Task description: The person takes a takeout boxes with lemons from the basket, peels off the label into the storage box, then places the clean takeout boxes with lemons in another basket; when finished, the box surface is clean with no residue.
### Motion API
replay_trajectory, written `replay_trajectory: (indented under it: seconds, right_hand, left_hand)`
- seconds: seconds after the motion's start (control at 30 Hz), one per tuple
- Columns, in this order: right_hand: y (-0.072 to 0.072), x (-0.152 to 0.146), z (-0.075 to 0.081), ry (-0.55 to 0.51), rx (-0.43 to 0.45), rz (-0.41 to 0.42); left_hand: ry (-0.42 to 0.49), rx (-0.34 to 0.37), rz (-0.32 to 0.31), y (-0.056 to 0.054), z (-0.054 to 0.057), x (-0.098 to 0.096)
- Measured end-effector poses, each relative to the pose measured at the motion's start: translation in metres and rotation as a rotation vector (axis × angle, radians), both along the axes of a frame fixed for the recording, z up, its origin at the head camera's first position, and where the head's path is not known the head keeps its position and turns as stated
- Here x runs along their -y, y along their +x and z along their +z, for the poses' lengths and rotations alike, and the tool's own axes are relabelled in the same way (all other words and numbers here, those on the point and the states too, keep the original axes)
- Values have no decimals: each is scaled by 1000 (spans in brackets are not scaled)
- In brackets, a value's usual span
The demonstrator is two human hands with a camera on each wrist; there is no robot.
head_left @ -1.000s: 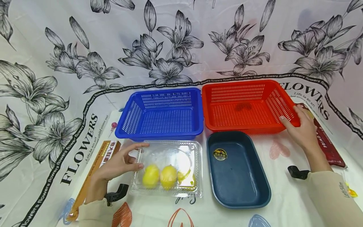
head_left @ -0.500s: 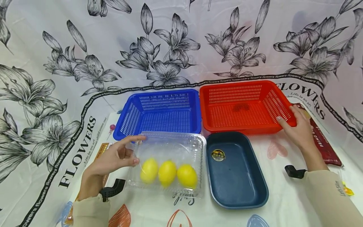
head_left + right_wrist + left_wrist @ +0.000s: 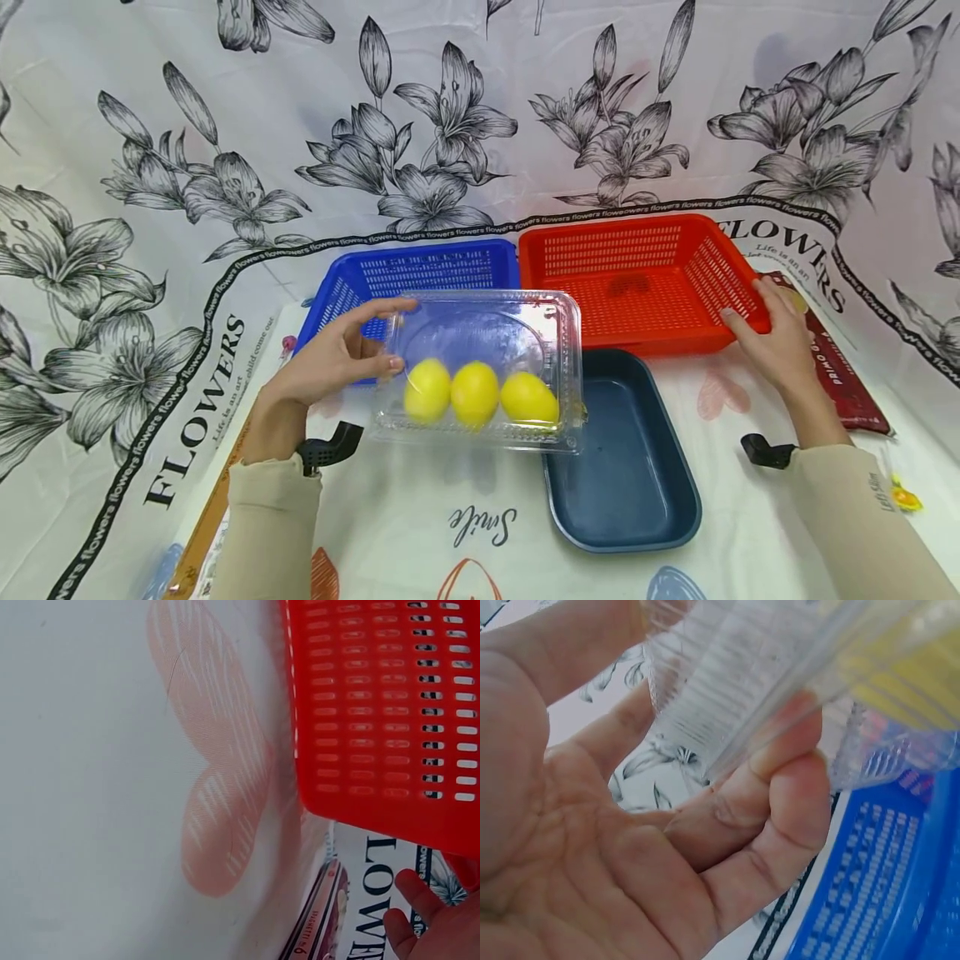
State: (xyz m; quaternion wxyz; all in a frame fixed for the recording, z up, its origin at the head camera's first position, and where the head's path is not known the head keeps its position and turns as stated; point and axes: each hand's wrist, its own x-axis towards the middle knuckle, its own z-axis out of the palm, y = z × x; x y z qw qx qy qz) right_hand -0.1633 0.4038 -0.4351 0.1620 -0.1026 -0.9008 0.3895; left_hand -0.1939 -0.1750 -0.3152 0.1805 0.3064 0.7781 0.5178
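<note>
My left hand (image 3: 326, 358) pinches the left side of a clear plastic clamshell box (image 3: 480, 321), thumb and fingers on its edge. Inside the box, three yellow lemons (image 3: 474, 393) lie in a row along the near side. It is held up off the table, tilted, and overlaps the blue basket and part of the dark tray in the head view. Close up, the box's ribbed wall (image 3: 705, 697) passes between my fingers. My right hand (image 3: 780, 342) grips the right front corner of a red slotted basket (image 3: 637, 342), with only some fingertips (image 3: 420, 892) showing in the right wrist view.
A blue slotted basket (image 3: 330, 292) stands at the back, left of the red one. In front sits a dark blue tray (image 3: 622, 467). A long brown box (image 3: 206, 533) lies at the left, a dark red packet (image 3: 843, 379) and small yellow item (image 3: 905, 497) at the right.
My left hand has lifted the clamshell box from the table and moved it forward and right, tilting it; the lemons shifted inside. My right hand stays on the red basket.
</note>
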Motion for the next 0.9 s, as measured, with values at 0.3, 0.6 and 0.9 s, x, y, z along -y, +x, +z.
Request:
replay_trajectory:
  seconds: [0.3, 0.6, 0.9]
  right_hand:
    - [1, -1, -1, 4, -18, -19]
    - [1, 1, -1, -21, -3, -17]
    - [-1, 2, 0, -28, -6, -22]
  left_hand:
    - [-85, -24, 92, -30, 10, -44]
    - [-63, -21, 146, -53, 8, -84]
    - [-24, -2, 167, -74, 12, -118]
